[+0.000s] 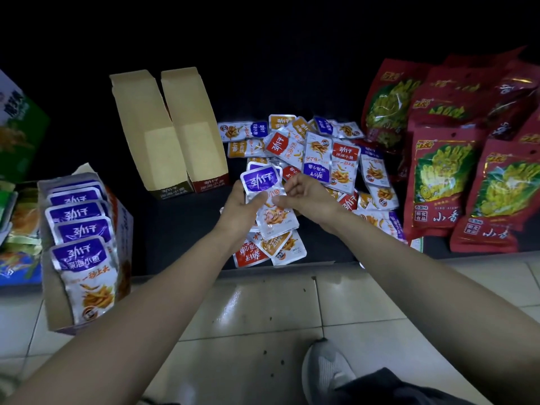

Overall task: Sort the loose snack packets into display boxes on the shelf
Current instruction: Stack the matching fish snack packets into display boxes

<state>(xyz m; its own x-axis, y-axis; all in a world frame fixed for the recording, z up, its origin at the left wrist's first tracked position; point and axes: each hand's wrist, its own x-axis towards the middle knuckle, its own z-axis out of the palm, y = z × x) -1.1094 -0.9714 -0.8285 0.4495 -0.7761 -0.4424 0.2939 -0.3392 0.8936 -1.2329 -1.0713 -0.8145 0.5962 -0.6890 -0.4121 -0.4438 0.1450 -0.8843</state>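
Head view: left hand point(241, 207) and right hand point(304, 197) both pinch a purple packet stack point(263, 194) above the loose pile point(321, 159). Stack looks uneven, possibly several packets; slick foil could slide out while carrying to the purple box point(55, 302).

Purple-topped packets point(264, 197), perhaps silver-bodied

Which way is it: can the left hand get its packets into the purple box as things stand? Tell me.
Probably yes. The left hand holds purple packets, and the purple box sits open-topped on its side of the shelf, with nothing between them. The box already looks nearly full, though, so room may be tight.
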